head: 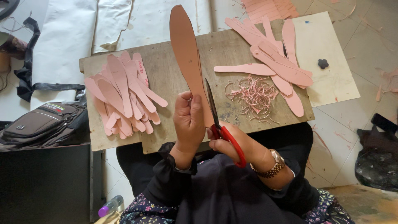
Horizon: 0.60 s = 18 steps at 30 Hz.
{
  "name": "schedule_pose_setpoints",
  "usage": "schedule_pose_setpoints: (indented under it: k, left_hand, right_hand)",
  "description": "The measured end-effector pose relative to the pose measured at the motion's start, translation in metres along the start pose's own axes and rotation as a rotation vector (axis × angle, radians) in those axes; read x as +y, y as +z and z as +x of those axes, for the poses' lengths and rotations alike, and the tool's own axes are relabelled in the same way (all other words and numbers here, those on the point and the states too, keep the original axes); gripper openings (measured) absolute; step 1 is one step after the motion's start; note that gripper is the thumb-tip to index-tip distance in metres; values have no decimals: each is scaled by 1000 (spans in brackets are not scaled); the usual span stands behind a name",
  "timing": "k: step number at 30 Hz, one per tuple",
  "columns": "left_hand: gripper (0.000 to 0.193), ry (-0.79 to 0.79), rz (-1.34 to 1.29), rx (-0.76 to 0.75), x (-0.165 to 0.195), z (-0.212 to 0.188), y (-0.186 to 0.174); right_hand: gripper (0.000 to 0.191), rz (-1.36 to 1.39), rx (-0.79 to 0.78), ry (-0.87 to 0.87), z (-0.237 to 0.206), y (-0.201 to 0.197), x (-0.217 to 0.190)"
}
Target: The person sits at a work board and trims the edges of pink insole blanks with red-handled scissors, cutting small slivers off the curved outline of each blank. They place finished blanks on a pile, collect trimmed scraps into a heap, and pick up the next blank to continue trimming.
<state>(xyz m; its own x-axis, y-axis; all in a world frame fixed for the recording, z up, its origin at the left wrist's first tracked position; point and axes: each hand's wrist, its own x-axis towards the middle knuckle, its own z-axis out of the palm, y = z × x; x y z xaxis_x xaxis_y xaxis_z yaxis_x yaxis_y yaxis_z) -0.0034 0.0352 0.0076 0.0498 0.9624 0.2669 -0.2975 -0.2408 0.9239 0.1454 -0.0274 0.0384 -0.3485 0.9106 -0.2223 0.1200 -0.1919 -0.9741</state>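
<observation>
The floor [365, 45] is made of pale tiles, with small pink scraps on it. A worn wooden board [232, 45] serves as a low table. White sheets [70, 37] lie at the top left, beside a grey backpack [41, 124]. A black bag [379, 161] sits at the right. The light is soft daylight.

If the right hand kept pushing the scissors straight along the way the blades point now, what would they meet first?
The right hand aims the red-handled scissors up the edge of the brown insole-shaped piece held by the left hand. The blades would probably meet that piece first, though depth is unclear.
</observation>
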Motion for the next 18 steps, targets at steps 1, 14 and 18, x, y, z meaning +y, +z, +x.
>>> schedule_pose_setpoints:
  k: [1, 14, 18]
  left_hand:
    - [14, -3, 0, 11, -1, 0, 0]
    - [20, -7, 0, 32, 0, -2, 2]
    - [21, 0, 117, 81, -1, -3, 4]
  right_hand:
    - [23, 21, -3, 7, 1, 1, 1]
    - [22, -102, -1, -42, 1, -1, 2]
    - [14, -22, 38, 18, 4, 4, 6]
